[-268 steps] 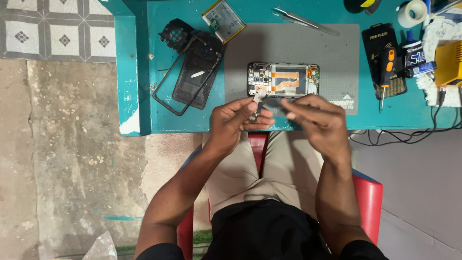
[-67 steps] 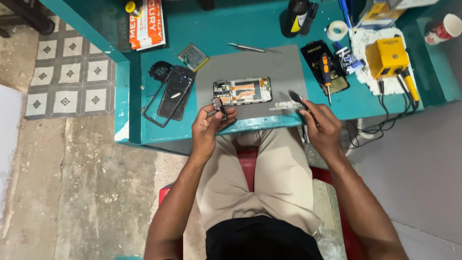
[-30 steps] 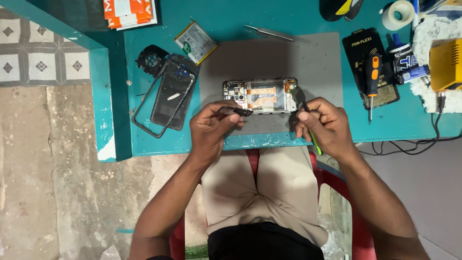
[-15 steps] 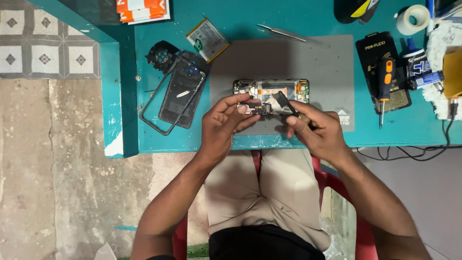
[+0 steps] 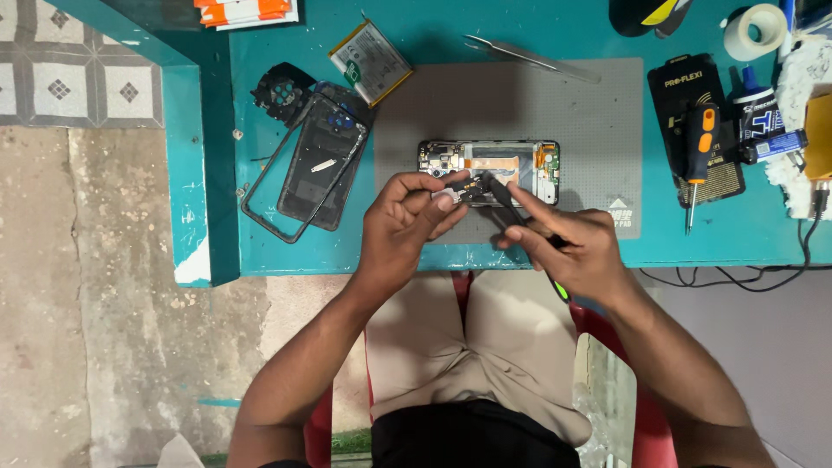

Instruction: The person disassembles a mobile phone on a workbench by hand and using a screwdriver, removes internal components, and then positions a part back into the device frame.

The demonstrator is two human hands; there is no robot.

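Opened phone lies back-off on the grey work mat, lengthwise across the near part of it, its boards and a strip of orange tape showing. Both forearms come up from the lap and meet over the phone's near edge. The left hand is curled, thumb and forefinger pinched on a small part held just at the phone's edge — what the part is cannot be told. The right hand is closed around a thin dark tool like a pen, forefinger stretched along the shaft, the tip meeting the part at the left fingertips.

The mat sits on a teal table with chipped paint at its near edge. Left of the mat lie a dark phone back cover with a loose frame around it, and a flat battery beyond. A pair of tweezers rests at the mat's far edge. To the right — an orange-handled screwdriver on a black pad, a roll of tape and black cables trailing off the edge. Below, the person sits on a red chair over a worn concrete floor, patterned tiles at the far left.
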